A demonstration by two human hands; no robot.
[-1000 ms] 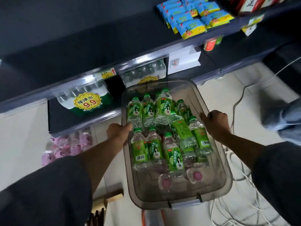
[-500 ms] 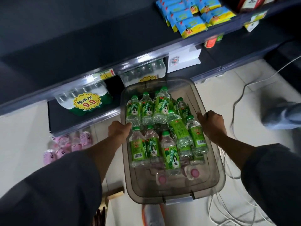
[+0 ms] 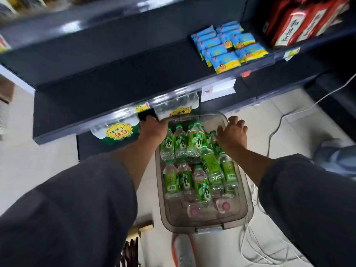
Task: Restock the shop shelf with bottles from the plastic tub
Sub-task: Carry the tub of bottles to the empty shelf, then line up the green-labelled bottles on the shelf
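A translucent grey plastic tub (image 3: 248, 201) sits low in front of me, its far end by the bottom shelf. Inside lie several clear bottles with green labels and green caps (image 3: 192, 140), plus two pink-capped bottles (image 3: 223, 206) at the near end. My left hand (image 3: 153, 129) is closed on the tub's far left corner. My right hand (image 3: 233, 132) is over the far right rim with its fingers spread, holding nothing. The dark shop shelf (image 3: 92, 106) runs across the view above the tub, and its broad middle board is bare.
Blue snack packets (image 3: 227, 47) and red boxes (image 3: 300, 22) fill the shelf's right side. Shrink-wrapped water packs with a yellow 9.9 sticker (image 3: 119, 131) stand on the bottom shelf. White cables (image 3: 256, 247) trail right of the tub. My shoe (image 3: 183, 249) is below it; someone's foot (image 3: 335, 153) at right.
Both hands slid from the middle of the tub's sides to its far end. The right hand let go and spread its fingers. The view tilted up, showing more shelf.
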